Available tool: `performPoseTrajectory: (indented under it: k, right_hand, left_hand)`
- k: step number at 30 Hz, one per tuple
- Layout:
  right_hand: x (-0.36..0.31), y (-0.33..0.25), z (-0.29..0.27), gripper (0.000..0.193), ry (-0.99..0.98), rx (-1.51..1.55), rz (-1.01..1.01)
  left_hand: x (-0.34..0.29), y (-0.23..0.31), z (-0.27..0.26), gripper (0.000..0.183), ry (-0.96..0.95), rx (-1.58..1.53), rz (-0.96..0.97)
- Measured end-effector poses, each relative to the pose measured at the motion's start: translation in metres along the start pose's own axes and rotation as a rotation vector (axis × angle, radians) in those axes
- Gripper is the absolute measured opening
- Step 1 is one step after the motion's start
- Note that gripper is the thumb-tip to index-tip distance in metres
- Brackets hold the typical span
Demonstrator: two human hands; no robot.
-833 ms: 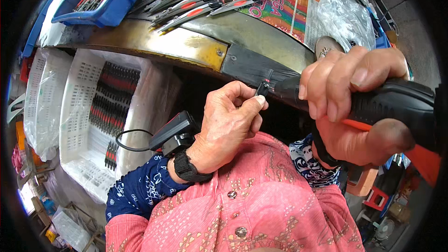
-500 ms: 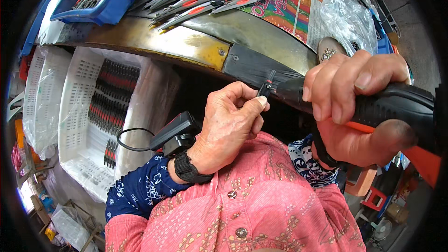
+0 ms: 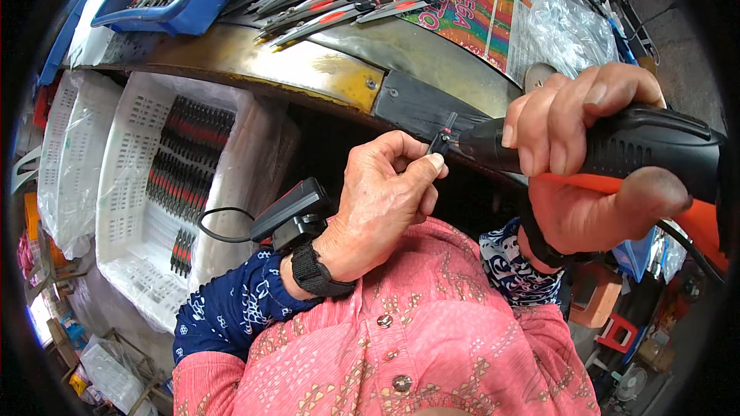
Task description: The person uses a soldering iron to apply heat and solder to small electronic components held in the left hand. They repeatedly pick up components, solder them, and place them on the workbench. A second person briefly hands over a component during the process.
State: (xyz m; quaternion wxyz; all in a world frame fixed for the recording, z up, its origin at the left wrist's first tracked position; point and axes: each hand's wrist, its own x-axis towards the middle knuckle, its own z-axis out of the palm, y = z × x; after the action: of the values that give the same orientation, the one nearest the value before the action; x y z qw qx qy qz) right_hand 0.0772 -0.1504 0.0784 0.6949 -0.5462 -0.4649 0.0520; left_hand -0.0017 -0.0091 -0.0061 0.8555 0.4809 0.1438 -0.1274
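My left hand (image 3: 385,200) pinches a small black part with a thin metal pin (image 3: 441,141) between thumb and fingertips, at the bench's front edge. My right hand (image 3: 570,119) wraps round a black and orange power screwdriver (image 3: 655,142), its thumb stretched along the near side. The screwdriver's tip points left and meets or nearly meets the small part; whether they touch I cannot tell. Beyond my left hand, several silver, red and black drawing compasses (image 3: 320,23) lie in a pile on the bench.
A blue tray (image 3: 202,19) of similar pieces stands at the far left. Below the bench, a white perforated basket (image 3: 116,239) holds rows of black and red pieces. Crumpled clear plastic (image 3: 574,31) and a partly hidden small dish (image 3: 537,75) are at the right.
The screwdriver and my right hand have shifted and tilted slightly, and a black cable now shows below the tool. My left hand keeps its pinch, with little movement.
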Motion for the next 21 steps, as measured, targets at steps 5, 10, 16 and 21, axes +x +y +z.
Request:
performPoseTrajectory:
  k: [5, 10, 16, 21]
  right_hand:
    - [0.001, -0.003, -0.0012, 0.064, -0.02, 0.011, 0.001]
    - [0.0023, -0.0042, -0.0019, 0.064, -0.032, 0.021, 0.007]
    - [0.0034, -0.002, -0.0005, 0.064, -0.022, 0.026, 0.004]
    - [0.0026, -0.002, -0.0005, 0.064, -0.021, 0.026, 0.013]
  left_hand:
    - [0.0005, 0.0006, -0.002, 0.011, -0.009, 0.033, -0.005]
    - [0.0002, 0.0012, -0.0015, 0.011, -0.005, 0.04, -0.012]
    - [-0.0001, 0.0022, 0.0008, 0.012, 0.017, 0.042, 0.008]
    - [-0.0015, 0.004, -0.0001, 0.013, 0.005, 0.044, -0.008]
